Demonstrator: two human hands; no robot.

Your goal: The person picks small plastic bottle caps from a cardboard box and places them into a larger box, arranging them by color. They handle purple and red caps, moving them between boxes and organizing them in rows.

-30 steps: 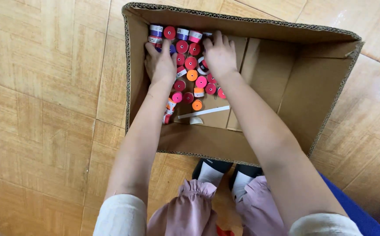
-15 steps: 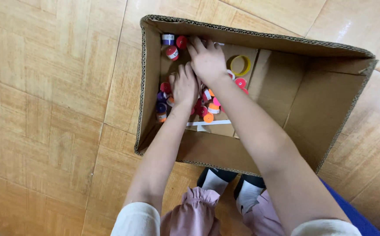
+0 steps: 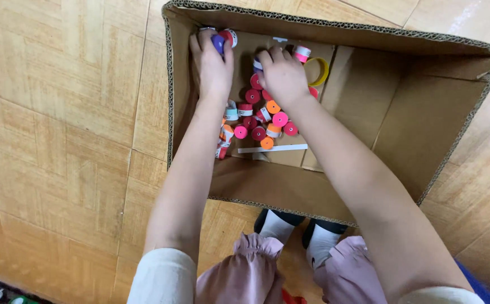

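Reaching down into the cardboard box (image 3: 369, 186), both arms stretch nearly straight toward its far left corner. The left hand (image 3: 211, 65) lies palm-down against the left wall, fingers curled around a purple-capped roll (image 3: 218, 43). The right hand (image 3: 281, 76) rests palm-down on the heap of small pink, red and orange rolls (image 3: 259, 124), fingers bent and close together, beside a yellow ring (image 3: 318, 70).

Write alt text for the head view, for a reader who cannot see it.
Both hands reach into an open cardboard box on a wooden floor: the left hand lies on small rolls in the far left corner, the right hand on the red, pink and orange pile beside a yellow ring.
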